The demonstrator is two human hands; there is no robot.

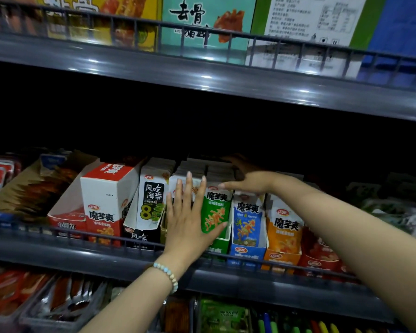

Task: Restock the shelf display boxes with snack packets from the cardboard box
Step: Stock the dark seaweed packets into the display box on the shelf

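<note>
Left hand (pixel 190 219), pale bead bracelet (pixel 168 275) on its wrist, is flat with the fingers straight and spread. It's pressing on the front of the upright green snack packets (pixel 215 212) standing in their green cardboard display box (pixel 218 246). A black seaweed display box (pixel 149 207) sits just left of that hand. Right hand (pixel 247 182) reaches over the packet tops, just above the blue display box (pixel 247 236). Honestly can't tell if it's gripping anything, it's too dark back there.

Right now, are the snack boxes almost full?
The black box, green box, blue box and orange box look packed. The left hand and right hand press on the packets. The open red box far left looks nearly empty, so it is left.
</note>
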